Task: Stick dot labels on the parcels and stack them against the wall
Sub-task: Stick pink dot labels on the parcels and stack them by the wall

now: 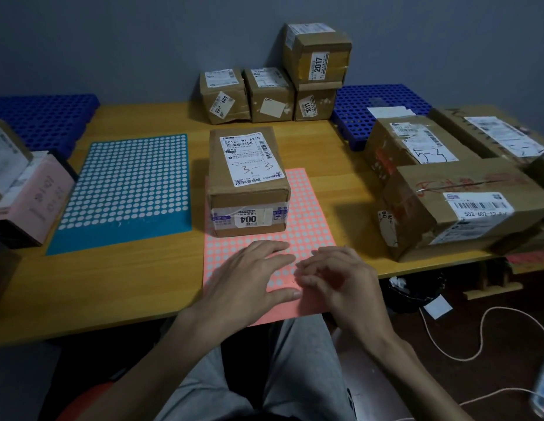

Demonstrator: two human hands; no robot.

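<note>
A brown parcel (248,180) marked "3-3" and "004" stands on the far half of a pink dot-label sheet (307,226) in front of me. My left hand (249,278) lies flat on the sheet's near part with straight fingers. Just right of it, my right hand (334,281) has its fingers curled down onto the sheet; I cannot see whether they pinch a dot. A teal dot-label sheet (128,189) lies to the left. Several small parcels (270,92) are stacked against the grey wall, one of them (317,53) on top.
Large cardboard parcels (453,205) crowd the table's right side. Blue perforated trays sit at the back left (46,117) and back right (374,101). A pink box (36,196) stands at the left edge. Cables (477,335) lie on the floor to the right.
</note>
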